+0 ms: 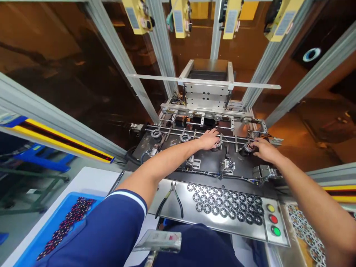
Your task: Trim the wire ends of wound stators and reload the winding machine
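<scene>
A worker's left hand [210, 140] curled over a ring-shaped part [218, 144] at the frame's center, while the right hand [265, 150], thumb and fingers narrowly parted, met another ring [247, 148] right of center. I couldn't tell whether either gripped. Both round parts seemingly faced upward, central axes upright, above a black plate [208, 157].

Left grip [209, 139] at ring fixture [218, 144], right grip [263, 149] at second fixture [247, 149], pliers [173, 187], round parts [219, 202]

Splayed pliers [173, 187] — yellow units [179, 22] overhead
</scene>
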`<move>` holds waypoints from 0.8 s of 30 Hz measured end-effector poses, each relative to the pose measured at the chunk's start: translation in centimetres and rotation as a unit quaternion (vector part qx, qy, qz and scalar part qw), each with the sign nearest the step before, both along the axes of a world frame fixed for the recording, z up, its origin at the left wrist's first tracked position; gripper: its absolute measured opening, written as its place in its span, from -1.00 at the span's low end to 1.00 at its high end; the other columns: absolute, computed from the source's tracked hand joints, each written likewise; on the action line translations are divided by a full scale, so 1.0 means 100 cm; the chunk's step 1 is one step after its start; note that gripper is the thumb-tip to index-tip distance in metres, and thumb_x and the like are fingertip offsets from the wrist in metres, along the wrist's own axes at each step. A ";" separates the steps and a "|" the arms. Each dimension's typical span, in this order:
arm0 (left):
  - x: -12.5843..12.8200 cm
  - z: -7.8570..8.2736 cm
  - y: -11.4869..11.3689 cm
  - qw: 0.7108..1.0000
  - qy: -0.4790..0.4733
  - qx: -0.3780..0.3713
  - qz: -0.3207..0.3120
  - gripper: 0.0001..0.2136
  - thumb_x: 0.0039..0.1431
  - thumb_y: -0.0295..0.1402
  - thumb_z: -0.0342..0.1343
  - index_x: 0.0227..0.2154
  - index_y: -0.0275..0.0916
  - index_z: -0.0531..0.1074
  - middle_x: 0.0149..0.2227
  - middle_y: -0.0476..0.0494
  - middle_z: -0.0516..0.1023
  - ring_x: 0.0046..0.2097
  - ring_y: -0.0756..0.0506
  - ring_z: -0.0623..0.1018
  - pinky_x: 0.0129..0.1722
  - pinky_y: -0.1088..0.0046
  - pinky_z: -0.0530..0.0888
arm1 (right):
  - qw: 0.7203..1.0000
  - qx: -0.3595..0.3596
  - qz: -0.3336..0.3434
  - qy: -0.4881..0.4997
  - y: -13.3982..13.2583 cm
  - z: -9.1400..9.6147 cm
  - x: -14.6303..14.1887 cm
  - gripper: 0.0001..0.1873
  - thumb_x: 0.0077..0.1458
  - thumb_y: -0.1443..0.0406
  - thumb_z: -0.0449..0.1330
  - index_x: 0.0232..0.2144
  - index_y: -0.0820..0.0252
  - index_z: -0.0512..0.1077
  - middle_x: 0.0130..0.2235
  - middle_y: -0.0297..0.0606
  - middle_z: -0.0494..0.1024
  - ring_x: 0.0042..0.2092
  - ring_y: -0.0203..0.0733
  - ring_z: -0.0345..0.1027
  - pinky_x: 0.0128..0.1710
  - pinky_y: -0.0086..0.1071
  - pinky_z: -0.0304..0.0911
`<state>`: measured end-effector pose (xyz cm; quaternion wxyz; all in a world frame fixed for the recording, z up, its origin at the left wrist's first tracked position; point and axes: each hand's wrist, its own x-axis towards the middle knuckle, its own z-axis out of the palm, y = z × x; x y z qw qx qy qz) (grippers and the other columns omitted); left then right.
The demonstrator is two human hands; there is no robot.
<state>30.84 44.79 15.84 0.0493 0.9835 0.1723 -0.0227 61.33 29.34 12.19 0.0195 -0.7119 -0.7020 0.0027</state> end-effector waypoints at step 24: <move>0.010 -0.008 0.014 0.999 0.024 -0.032 0.022 -0.66 0.28 -0.24 0.14 0.06 -0.26 0.40 0.13 -0.25 0.44 0.10 -0.22 0.49 0.07 0.02 0.48 | 0.997 -0.069 0.020 0.017 0.020 -0.019 0.017 -0.75 0.17 0.16 0.28 -0.19 0.22 0.52 0.06 -0.11 0.51 0.12 -0.02 0.35 0.13 -0.02 0.27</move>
